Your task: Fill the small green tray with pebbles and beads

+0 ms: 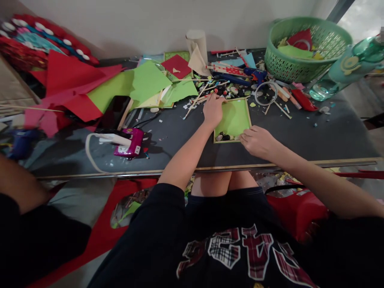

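At the far left, another person's arm (21, 186) rests near the table edge, below a blue glue gun (23, 140). Large sheets of red paper (67, 78) overlap beside it, then a dark phone (116, 111) and a magenta power strip (130, 143) with a white plug in it. Jagged pieces of light green paper (150, 82) lie further right, toward the wall.

Near the middle of the dark grey table (174, 140), close to its front edge, a shallow green tray (234, 118) with a thin, pale rim lies flat between the wearer's 2 bare hands. The left hand (213, 112) is at its upper-left corner, fingers bent and close together; whether they grip the rim, I cannot tell. A small cluster of dark and pale pebbles (225, 137) sits inside, along the near side. The right hand (256, 140) is at the lower-right corner, its fingers curled narrowly against the rim; whether they pinch it is hidden.

Beyond the tray, more pebbles and sticks are scattered. To the right lie a second blue glue gun (256, 74) and a red tool (303, 100). A green basket (300, 67) holding paper scraps and a tilted, translucent bottle (339, 74) stand at the right end.
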Demonstrator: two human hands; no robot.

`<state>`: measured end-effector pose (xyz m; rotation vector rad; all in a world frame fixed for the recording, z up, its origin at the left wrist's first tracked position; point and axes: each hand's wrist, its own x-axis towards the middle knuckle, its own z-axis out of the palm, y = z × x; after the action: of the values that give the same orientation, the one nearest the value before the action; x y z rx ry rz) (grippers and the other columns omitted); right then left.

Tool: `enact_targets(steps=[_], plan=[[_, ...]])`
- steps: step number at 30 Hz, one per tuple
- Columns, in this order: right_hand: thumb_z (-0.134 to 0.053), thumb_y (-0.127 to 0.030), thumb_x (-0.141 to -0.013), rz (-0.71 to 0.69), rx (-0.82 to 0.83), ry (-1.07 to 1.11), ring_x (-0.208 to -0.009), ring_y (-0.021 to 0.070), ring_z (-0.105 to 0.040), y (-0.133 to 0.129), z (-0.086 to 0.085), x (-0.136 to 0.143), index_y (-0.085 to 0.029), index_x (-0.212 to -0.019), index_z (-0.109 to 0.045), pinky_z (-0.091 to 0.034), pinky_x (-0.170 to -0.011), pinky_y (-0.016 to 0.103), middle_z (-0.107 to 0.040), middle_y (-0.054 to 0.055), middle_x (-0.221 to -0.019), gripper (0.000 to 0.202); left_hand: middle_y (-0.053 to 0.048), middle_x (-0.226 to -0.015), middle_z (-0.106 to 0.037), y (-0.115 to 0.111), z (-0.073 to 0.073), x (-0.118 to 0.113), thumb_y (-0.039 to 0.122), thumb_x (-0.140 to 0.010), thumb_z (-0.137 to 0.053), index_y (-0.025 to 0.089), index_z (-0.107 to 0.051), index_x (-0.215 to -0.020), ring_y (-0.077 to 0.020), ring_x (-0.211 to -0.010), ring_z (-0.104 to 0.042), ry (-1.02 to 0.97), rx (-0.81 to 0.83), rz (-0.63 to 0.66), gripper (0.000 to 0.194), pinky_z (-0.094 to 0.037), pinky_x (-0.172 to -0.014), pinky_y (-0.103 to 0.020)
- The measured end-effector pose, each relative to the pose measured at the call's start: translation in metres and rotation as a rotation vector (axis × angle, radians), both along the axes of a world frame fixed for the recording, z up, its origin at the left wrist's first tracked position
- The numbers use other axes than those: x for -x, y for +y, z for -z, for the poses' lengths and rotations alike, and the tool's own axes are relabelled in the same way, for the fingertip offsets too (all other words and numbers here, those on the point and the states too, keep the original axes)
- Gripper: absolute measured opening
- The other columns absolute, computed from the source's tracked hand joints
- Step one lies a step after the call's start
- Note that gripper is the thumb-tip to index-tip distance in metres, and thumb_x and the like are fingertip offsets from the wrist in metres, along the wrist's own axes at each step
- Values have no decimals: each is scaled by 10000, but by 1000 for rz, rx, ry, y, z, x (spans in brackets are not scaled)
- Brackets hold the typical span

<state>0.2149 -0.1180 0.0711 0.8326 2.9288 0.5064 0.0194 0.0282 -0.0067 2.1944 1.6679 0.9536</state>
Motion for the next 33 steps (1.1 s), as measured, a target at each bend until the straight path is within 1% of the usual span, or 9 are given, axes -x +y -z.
enact_targets(steps=[3,6,10,12,15,20,25,30,33], plan=[[-555,-125,-912,87,156,22,-1011,269,-700,8,-11,-1,-164,-1014,-794,-489,-887,435,-790,86,-1070,262,-132,-1201,-652,-5,-8,-1,51,-922,-402,217,-764,-999,-333,-1236,-553,42,28,-29,406,-511,-1063,-504],[-475,-175,-940,219,203,325,-1257,304,-635,26,-14,3,-210,-1129,-789,-473,-1051,506,-632,79,-1443,368,-126,-1237,-657,-8,-16,-1,13,-890,-413,221,-755,-1026,-336,-1263,-559,75,77,-35,423,-514,-1052,-488],[-309,-364,-1040,356,250,624,-1524,276,-372,53,9,31,-165,-1593,-391,-335,-1241,494,-376,78,-1651,593,-116,-1287,-651,-8,-18,0,76,-924,-465,225,-738,-1071,-329,-1270,-580,76,98,-41,343,-505,-1064,-452],[-244,-501,-1050,376,279,597,-1593,291,-200,62,28,48,-163,-1645,-251,-232,-1286,530,-229,71,-1710,685,-115,-1244,-666,-6,-17,1,145,-962,-467,212,-733,-1044,-317,-1235,-602,46,86,-42,286,-508,-1059,-437],[-147,-606,-1037,457,340,518,-1611,327,-86,68,50,65,-193,-1667,-147,-124,-1287,607,-76,71,-1738,754,-110,-1189,-686,-1,-14,3,183,-958,-498,205,-721,-1070,-297,-1171,-632,-2,89,7,250,-520,-1046,-421],[-123,-657,-1023,480,358,433,-1613,342,4,70,54,66,-266,-1670,-83,-7,-1251,693,43,54,-1742,757,-109,-1217,-685,6,-5,12,172,-946,-495,211,-712,-1074,-273,-1192,-626,-57,58,69,254,-505,-1078,-384],[-137,-616,-1040,517,284,482,-1611,326,-77,63,47,65,-252,-1666,-144,-66,-1267,653,-71,78,-1743,724,-102,-1176,-684,10,2,17,201,-980,-467,231,-719,-1034,-245,-1217,-621,-21,24,107,259,-467,-1138,-390],[-189,-501,-1065,471,176,696,-1493,297,-376,66,51,61,-251,-1498,-514,-312,-1208,560,-443,101,-1605,596,-131,-1229,-688,14,5,20,63,-875,-461,176,-718,-1103,-258,-1267,-597,130,22,132,361,-468,-1144,-392],[-226,-460,-1066,530,104,766,-1375,335,-486,82,50,44,-257,-1357,-636,-387,-1117,598,-596,121,-1444,542,-111,-1214,-707,12,5,24,-5,-786,-452,182,-732,-1091,-275,-1243,-600,182,-4,165,455,-480,-1138,-417]])
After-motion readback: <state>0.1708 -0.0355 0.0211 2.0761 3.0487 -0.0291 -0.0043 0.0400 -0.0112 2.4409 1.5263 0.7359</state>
